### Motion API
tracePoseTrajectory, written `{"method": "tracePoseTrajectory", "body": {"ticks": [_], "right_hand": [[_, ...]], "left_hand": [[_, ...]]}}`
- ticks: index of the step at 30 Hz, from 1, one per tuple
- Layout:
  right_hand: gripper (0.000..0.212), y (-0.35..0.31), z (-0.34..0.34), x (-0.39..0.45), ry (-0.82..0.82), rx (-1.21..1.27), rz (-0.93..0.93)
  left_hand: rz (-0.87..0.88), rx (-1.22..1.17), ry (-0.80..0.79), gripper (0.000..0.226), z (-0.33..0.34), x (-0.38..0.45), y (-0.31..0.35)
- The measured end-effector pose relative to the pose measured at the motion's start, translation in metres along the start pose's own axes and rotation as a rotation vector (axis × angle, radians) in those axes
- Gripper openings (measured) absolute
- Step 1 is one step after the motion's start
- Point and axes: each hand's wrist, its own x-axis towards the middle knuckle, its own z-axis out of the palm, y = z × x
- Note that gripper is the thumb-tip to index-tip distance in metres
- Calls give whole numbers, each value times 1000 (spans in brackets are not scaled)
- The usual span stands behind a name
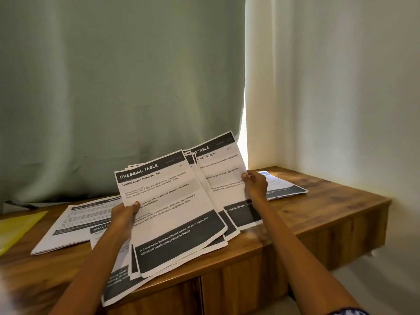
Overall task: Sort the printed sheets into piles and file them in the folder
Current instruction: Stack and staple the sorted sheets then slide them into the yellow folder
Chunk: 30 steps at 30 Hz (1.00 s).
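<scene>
My left hand pinches a fanned stack of sheets tilted up above the wooden table, thumb on top. My right hand grips another sheet by its edge. The yellow folder lies far left.

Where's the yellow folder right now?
The yellow folder lies flat at the table's far left edge in the head view, beside the left pile of sheets.
</scene>
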Motion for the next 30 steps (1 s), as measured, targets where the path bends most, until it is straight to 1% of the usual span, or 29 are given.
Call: {"method": "tracePoseTrajectory", "body": {"ticks": [5, 10, 14, 18, 21, 23, 25, 27, 28, 30], "right_hand": [[20, -40, 8, 5, -61, 44, -131], [18, -74, 31, -2, -200, 93, -162], [20, -91, 62, -20, -297, 60, -156], [20, -102, 94, -39, -470, 53, -160], [20, -108, 110, -49, -543, 91, -109], [23, -114, 113, -52, -578, 148, -74], [29, -122, 109, -56, -678, 187, 18], [43, -125, 106, -54, -779, 261, 136], [47, -123, 106, -53, -802, 290, 179], [41, -115, 108, -53, -822, 281, 248]], "left_hand": [[-26, -49, 12, 14, -11, 0, 11], [-37, -112, 35, 16, -24, 2, 19], [-44, -159, 45, 15, -31, 3, 23], [-57, -137, 31, 16, -45, 0, 26], [-74, -163, 17, 18, -61, 0, 24], [-90, -240, -5, 22, -70, 0, 21], [-88, -353, -37, 22, -76, 1, 18], [-63, -460, -14, 22, -85, 1, 18], [-48, -489, 10, 27, -90, 2, 19], [-30, -472, 85, 39, -105, 8, 25]]}}
